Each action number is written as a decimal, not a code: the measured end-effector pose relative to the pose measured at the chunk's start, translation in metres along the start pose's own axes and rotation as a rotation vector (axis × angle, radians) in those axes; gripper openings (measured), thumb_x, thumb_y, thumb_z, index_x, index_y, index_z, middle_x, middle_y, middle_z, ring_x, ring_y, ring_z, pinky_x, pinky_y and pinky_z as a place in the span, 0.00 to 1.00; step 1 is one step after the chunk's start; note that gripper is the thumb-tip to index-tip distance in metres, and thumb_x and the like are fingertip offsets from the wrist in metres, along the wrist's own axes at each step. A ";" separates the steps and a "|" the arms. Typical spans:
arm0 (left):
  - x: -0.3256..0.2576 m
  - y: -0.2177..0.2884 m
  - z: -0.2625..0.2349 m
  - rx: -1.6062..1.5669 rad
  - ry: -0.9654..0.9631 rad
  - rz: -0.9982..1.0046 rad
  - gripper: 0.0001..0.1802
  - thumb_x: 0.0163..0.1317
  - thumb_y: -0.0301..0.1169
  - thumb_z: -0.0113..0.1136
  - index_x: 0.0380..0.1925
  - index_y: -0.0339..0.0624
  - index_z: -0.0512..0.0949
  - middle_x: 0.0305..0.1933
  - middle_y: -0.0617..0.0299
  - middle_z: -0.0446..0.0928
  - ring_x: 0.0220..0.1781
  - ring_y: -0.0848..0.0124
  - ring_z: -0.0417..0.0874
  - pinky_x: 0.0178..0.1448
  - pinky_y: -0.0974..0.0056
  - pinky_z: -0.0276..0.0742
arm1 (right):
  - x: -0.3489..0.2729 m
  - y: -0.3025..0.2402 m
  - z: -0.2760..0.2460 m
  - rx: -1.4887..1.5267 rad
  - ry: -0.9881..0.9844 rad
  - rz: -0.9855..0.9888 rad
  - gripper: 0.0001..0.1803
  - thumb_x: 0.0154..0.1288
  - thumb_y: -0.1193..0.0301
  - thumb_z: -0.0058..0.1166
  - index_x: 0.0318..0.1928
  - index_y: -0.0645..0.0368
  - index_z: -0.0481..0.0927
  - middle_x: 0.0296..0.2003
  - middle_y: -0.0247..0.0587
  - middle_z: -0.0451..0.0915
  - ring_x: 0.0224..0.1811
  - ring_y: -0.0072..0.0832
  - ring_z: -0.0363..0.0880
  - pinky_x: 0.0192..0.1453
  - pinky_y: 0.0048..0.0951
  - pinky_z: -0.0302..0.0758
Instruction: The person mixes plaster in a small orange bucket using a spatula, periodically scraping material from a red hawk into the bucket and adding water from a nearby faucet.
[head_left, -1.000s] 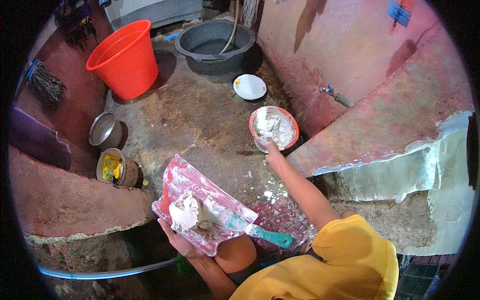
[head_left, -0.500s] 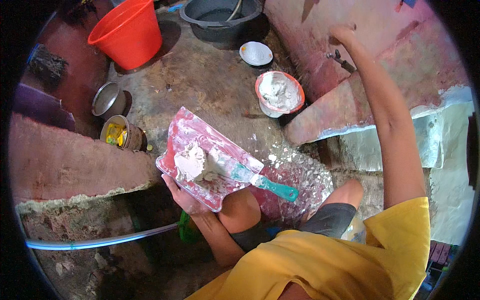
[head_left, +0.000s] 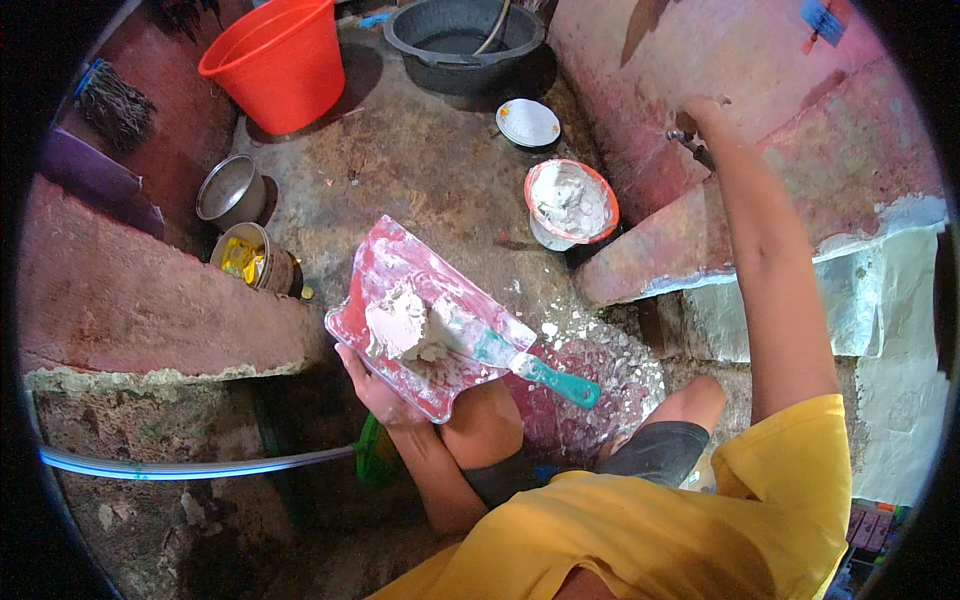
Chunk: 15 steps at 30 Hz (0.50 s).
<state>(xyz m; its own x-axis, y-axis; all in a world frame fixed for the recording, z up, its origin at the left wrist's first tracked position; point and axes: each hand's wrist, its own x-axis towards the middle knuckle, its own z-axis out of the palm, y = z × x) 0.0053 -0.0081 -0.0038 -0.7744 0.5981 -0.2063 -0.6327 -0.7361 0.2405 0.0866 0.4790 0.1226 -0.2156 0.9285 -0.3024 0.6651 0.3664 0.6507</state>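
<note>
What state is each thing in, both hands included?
Flat red board: smeared white, gripped by left hand.
Soft white mound: heaped on the board.
Green-handled flat scraper: resting on board, handle overhanging.
Right hand: raised beside metal wall tap; contact unclear.
Round orange-rimmed white bowl: holding white material.
Dark grey round basin: hose inside.
Tall red bucket: standing.
Round brown tub: holding yellow wrappers.

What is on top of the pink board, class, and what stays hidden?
A white mound and a green-handled tool lie on the board; its surface directly beneath them is covered.
</note>
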 end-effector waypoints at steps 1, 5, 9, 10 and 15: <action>0.000 0.000 0.000 0.000 0.003 0.002 0.32 0.60 0.53 0.28 0.57 0.42 0.54 0.58 0.54 0.58 0.58 0.57 0.60 0.61 0.54 0.53 | -0.008 -0.002 -0.004 0.016 0.002 -0.003 0.08 0.49 0.69 0.45 0.25 0.51 0.79 0.22 0.34 0.78 0.26 0.27 0.77 0.50 0.62 0.50; 0.004 -0.005 0.002 -0.004 0.002 -0.010 0.32 0.60 0.52 0.28 0.57 0.41 0.54 0.58 0.54 0.58 0.58 0.57 0.60 0.61 0.54 0.53 | 0.037 0.022 0.014 0.068 -0.127 0.014 0.11 0.52 0.68 0.41 0.28 0.50 0.80 0.23 0.33 0.79 0.29 0.27 0.77 0.53 0.61 0.48; 0.003 -0.002 -0.004 0.003 0.005 -0.009 0.32 0.60 0.53 0.28 0.57 0.40 0.54 0.58 0.53 0.58 0.58 0.57 0.61 0.61 0.54 0.53 | 0.041 0.013 0.012 0.128 -0.176 0.045 0.13 0.54 0.66 0.39 0.29 0.49 0.79 0.26 0.32 0.79 0.32 0.28 0.76 0.53 0.61 0.48; 0.003 -0.001 -0.003 0.003 0.011 -0.009 0.32 0.60 0.53 0.28 0.56 0.40 0.54 0.58 0.53 0.58 0.58 0.57 0.61 0.61 0.54 0.54 | 0.042 0.011 0.011 0.138 -0.185 0.058 0.13 0.54 0.65 0.38 0.29 0.49 0.79 0.26 0.32 0.79 0.33 0.28 0.76 0.53 0.61 0.48; 0.002 -0.002 0.001 -0.002 -0.017 -0.024 0.33 0.60 0.53 0.29 0.56 0.40 0.54 0.58 0.54 0.59 0.57 0.57 0.61 0.60 0.54 0.55 | 0.043 0.012 0.013 0.177 -0.231 0.104 0.15 0.55 0.61 0.36 0.30 0.48 0.78 0.29 0.30 0.78 0.36 0.29 0.75 0.54 0.61 0.47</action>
<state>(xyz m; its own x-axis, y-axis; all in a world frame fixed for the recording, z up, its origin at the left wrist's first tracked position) 0.0049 -0.0049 -0.0037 -0.7593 0.6206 -0.1959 -0.6508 -0.7224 0.2339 0.0945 0.5225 0.1079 0.0145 0.9146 -0.4041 0.7937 0.2353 0.5610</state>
